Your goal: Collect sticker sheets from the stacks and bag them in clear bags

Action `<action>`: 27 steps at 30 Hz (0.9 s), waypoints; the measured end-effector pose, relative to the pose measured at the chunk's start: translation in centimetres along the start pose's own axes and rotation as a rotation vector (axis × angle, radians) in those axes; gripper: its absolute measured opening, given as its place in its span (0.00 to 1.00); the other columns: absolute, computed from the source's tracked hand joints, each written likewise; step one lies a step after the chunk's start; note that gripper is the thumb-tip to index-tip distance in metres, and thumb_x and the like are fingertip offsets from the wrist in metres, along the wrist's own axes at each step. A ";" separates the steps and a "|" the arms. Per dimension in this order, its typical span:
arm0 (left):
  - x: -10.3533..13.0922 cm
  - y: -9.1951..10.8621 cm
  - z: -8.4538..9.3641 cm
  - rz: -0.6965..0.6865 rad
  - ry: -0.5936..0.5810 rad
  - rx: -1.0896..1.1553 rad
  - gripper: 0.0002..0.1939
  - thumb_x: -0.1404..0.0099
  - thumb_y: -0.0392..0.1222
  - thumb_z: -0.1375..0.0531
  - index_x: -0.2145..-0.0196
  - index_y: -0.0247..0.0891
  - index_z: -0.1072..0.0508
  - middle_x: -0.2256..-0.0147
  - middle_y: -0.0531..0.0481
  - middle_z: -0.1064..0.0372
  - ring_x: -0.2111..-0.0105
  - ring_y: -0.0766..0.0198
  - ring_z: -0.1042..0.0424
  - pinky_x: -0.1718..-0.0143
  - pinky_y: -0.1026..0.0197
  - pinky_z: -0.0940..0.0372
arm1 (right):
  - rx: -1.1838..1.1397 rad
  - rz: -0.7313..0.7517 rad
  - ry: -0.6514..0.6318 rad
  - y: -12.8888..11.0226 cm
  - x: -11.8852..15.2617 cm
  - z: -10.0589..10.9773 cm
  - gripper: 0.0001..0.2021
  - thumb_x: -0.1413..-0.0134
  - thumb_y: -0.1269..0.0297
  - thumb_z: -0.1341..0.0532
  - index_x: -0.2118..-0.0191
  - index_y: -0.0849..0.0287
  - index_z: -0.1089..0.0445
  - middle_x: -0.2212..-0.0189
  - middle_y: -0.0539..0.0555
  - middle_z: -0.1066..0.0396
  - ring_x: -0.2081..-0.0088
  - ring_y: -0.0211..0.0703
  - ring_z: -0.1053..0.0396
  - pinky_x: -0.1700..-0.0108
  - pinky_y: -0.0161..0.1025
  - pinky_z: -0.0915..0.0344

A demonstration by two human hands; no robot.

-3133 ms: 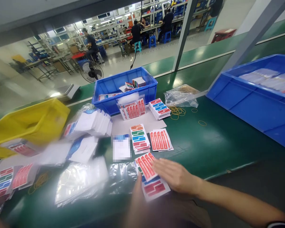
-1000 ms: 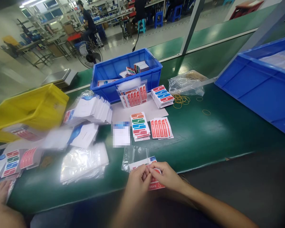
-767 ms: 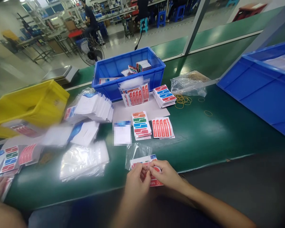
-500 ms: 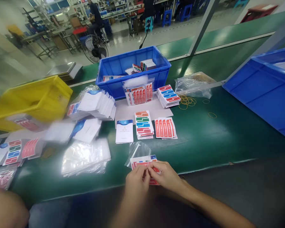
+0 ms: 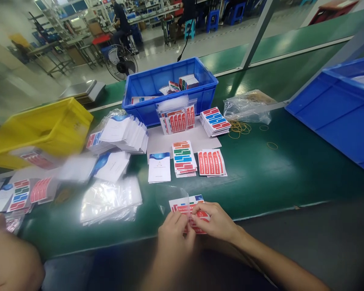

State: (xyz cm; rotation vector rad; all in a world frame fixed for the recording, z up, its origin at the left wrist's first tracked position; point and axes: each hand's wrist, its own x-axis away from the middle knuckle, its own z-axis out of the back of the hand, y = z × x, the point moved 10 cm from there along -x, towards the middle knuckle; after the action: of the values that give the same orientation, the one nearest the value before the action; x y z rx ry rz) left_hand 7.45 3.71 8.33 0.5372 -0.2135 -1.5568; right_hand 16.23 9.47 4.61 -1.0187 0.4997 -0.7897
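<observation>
Both the left hand (image 5: 174, 228) and the right hand (image 5: 215, 220) pinched, fingers closed, a red-and-white label sheet (image 5: 189, 210) half inside 1 clear plastic bag (image 5: 170, 198).

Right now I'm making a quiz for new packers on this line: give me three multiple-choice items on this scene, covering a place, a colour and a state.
1. Where does the small blue bin stand?
A. behind the card stacks
B. on the floor
C. inside the yellow bin

2. What colour is the bin at far left?
A. red
B. yellow
C. white

3. What are the left hand and right hand doing?
A. resting flat and empty
B. together pinching a sticker packet
C. lifting a rubber band

Answers: 1 A, it sits on the green belt beyond the stacks. 2 B, its walls are yellow. 3 B, both hands' fingertips close on the red-printed packet in its clear bag.
</observation>
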 end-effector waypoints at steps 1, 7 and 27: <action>0.0 0.4 -0.2 -0.001 -0.023 0.036 0.08 0.43 0.29 0.45 0.77 0.39 0.38 0.76 0.53 0.35 0.74 0.65 0.35 0.73 0.63 0.43 | 0.003 0.003 -0.004 -0.1 -0.2 0.2 0.07 0.45 0.65 0.42 0.72 0.58 0.30 0.74 0.51 0.26 0.71 0.41 0.30 0.66 0.34 0.39; -0.6 0.3 -1.6 0.077 -0.133 0.192 0.09 0.42 0.29 0.49 0.77 0.39 0.39 0.74 0.51 0.37 0.74 0.65 0.36 0.72 0.62 0.42 | -0.037 0.008 -0.067 -0.5 -0.7 0.2 0.13 0.40 0.62 0.45 0.72 0.58 0.28 0.74 0.50 0.26 0.72 0.40 0.30 0.66 0.34 0.39; -0.3 -5.5 7.1 0.233 0.290 0.054 0.09 0.39 0.31 0.46 0.76 0.38 0.39 0.73 0.54 0.37 0.74 0.71 0.36 0.70 0.69 0.38 | -0.081 -0.077 0.080 2.9 1.1 2.6 0.16 0.39 0.60 0.46 0.48 0.58 0.33 0.62 0.55 0.24 0.61 0.47 0.27 0.57 0.38 0.33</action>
State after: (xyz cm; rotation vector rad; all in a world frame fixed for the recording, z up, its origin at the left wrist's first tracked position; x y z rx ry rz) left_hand -0.67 3.02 12.11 0.7465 -0.0924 -1.2344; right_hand 19.73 10.90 3.21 -1.0895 0.5677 -0.8874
